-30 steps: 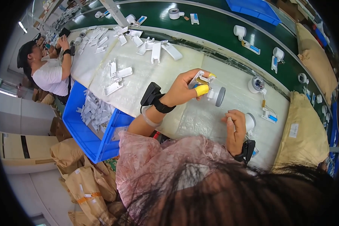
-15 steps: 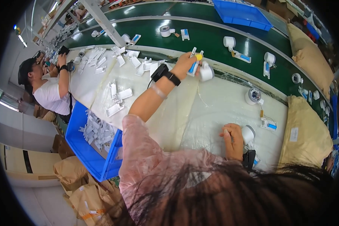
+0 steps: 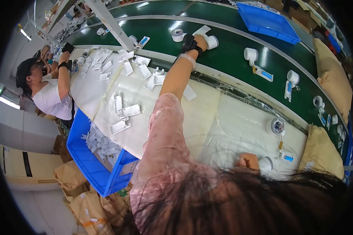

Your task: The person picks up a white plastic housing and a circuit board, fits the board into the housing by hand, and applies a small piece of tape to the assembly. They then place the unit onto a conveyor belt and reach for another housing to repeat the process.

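My left hand (image 3: 200, 40) reaches over the green conveyor belt, its fingers partly hidden behind the wrist. A white plastic bracket (image 3: 202, 30) juts out beyond the fingers, which are closed on it. Beside that hand is a white cylinder housing (image 3: 212, 42); whether it rests on the belt is unclear. My right hand (image 3: 248, 161) is low on the table, fingers curled and partly covered by hair. Next to it lies another white cylinder housing (image 3: 266, 163); I cannot make out what that hand grips. Farther right sits a round white housing (image 3: 275, 126), wired to a small bracket with a blue battery (image 3: 287, 158).
Along the belt (image 3: 227, 51) stand several white housings with blue-battery brackets (image 3: 264, 74). White brackets (image 3: 129, 110) lie on the table's left part. A blue bin of white parts (image 3: 76, 131) stands below. A co-worker (image 3: 47, 88) is at far left. A blue tray (image 3: 266, 23) sits behind the belt.
My left hand has moved away from me over the belt with the bracket and cylinder. My right hand's fingers have curled in. The view has shifted slightly.
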### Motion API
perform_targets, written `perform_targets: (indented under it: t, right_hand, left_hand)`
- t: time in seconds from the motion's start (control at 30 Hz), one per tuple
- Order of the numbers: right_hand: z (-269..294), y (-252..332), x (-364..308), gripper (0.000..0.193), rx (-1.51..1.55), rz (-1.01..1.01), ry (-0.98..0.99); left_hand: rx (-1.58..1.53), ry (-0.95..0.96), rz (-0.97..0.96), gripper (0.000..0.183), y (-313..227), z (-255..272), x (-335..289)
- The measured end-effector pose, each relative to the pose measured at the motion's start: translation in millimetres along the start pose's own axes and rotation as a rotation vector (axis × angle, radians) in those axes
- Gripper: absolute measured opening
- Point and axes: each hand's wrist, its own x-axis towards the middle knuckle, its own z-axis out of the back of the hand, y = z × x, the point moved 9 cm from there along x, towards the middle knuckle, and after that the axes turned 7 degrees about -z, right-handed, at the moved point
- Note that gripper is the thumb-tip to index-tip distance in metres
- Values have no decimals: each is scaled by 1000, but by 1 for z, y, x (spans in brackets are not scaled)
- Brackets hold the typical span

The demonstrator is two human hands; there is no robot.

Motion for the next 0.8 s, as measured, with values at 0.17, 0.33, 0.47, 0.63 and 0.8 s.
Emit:
perform_targets:
  t: [0.17,0.33,0.47,0.63,0.8]
  right_hand:
    - [-5,-30,-7,12,46,-84,48]
    - [4,34,4,11,14,31,-116]
    - [0,20,-5,10,116,-117,-157]
    - [2,33,-8,13,85,-100,-189]
    - [-2,36,-10,15,53,-114,-160]
  left_hand:
    - [-138,-181,171,36,38,-3,-13]
    - [-77,-59,90,48,32,19,-32]
    - [-173,-51,-105,36,-15,92,-83]
    - [-527,147,-465,22,-112,156,-173]
    - [-229,211,-951,14,-215,157,-288]
